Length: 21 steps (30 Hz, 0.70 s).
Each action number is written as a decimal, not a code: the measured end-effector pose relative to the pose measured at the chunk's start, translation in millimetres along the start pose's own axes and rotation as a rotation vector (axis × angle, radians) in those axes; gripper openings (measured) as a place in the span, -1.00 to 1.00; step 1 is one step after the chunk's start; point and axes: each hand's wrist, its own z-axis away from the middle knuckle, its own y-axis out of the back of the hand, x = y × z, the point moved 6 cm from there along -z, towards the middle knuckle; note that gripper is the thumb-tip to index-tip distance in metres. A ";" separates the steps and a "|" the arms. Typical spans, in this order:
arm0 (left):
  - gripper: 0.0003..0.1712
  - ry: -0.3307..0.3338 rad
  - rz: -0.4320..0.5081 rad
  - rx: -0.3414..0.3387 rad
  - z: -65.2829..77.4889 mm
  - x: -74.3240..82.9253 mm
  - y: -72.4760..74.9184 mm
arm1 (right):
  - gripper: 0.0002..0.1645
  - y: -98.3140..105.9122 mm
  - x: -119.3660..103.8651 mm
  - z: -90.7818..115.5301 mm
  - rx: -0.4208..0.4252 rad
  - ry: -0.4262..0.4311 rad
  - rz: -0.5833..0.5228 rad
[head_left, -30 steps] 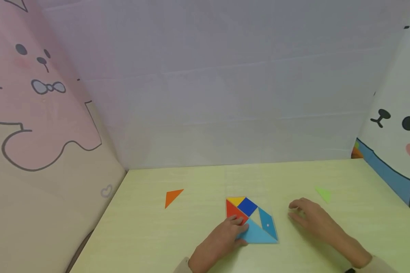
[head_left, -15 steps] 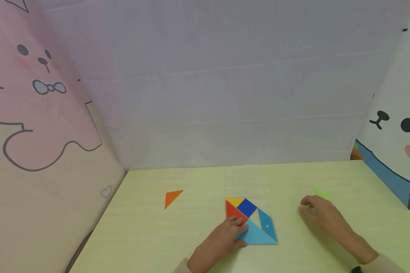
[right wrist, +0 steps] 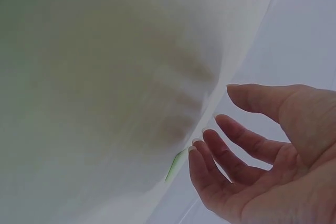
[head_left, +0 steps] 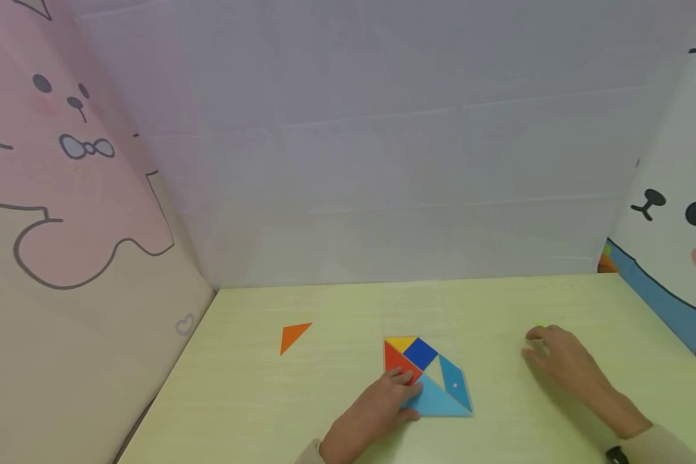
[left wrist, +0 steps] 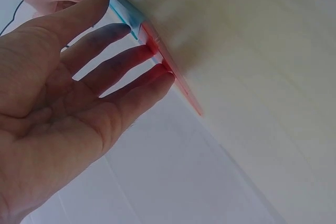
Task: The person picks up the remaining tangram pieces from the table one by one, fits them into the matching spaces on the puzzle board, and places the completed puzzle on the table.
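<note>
Flat tangram pieces lie together in the middle of the table: a red triangle (head_left: pixel 399 358), a light blue large triangle (head_left: pixel 437 398), a yellow triangle (head_left: pixel 399 343), a dark blue square (head_left: pixel 420 354) and a blue parallelogram (head_left: pixel 455 381). A pale triangular gap shows between the square, parallelogram and large triangle. My left hand (head_left: pixel 372 407) rests its fingertips on the red and light blue pieces. My right hand (head_left: pixel 568 361) hovers over the table at the right, fingers loosely bent and holding nothing. A light green triangle (right wrist: pixel 176 166) lies by its fingertips, mostly hidden behind them in the head view.
An orange triangle (head_left: pixel 292 336) lies alone on the left of the pale yellow table (head_left: pixel 238 399). Behind the table hangs a white sheet (head_left: pixel 336 161). Cartoon-printed panels (head_left: pixel 93 212) stand at both sides.
My right hand has moved right and slightly forward, to the green triangle, covering most of it from the head view. My left hand and the tangram pieces have stayed in place.
</note>
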 end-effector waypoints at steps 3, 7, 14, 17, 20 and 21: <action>-0.48 0.006 0.007 -0.004 0.2 0.4 0.2 | -0.67 2.3 4.2 -1.1 -0.006 -0.009 0.010; -0.48 0.015 0.015 -0.008 0.7 0.8 1.0 | -0.65 4.6 10.3 -2.5 -0.006 -0.015 0.032; -0.47 0.027 0.034 -0.015 0.6 -0.4 -0.2 | -0.55 9.9 23.4 -5.2 -0.004 -0.037 0.045; -0.47 0.026 0.039 -0.024 0.7 -0.5 -1.0 | -0.52 12.6 28.9 -5.6 -0.010 -0.046 0.064; -0.47 0.023 0.037 -0.025 0.7 -0.2 -1.1 | -0.50 14.8 34.2 -5.6 -0.014 -0.054 0.081; -0.48 0.024 0.034 -0.025 0.5 -0.2 -1.2 | -0.50 15.3 35.7 -5.7 -0.016 -0.056 0.087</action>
